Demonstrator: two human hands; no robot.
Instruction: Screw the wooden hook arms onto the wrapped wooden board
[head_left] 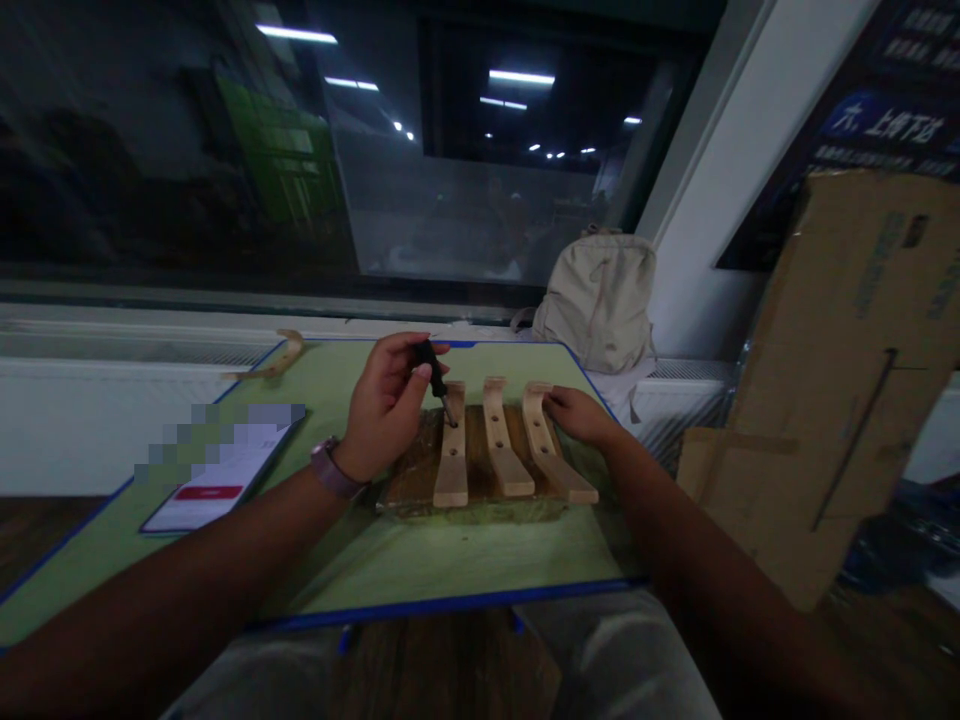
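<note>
My left hand (pixel 390 405) is closed round the black handle of a screwdriver (pixel 431 370). The tool slants down, its metal tip at the upper hole of the left curved wooden piece (pixel 451 470). A middle curved wooden piece (pixel 504 450) and a right one (pixel 547 445) lie beside it, each with dark holes. All three rest on a brown, plastic-wrapped block (pixel 412 470). My right hand (pixel 577 412) touches the upper end of the right piece; most of its fingers are hidden behind that piece, so their grip cannot be made out.
The green table (pixel 450 575) has a blue edge. A phone or tablet (pixel 225 480) lies at the left, with another curved wooden piece (pixel 277 360) at the far left corner. A beige backpack (pixel 600 300) sits beyond the back right corner; cardboard (pixel 840 380) stands at right.
</note>
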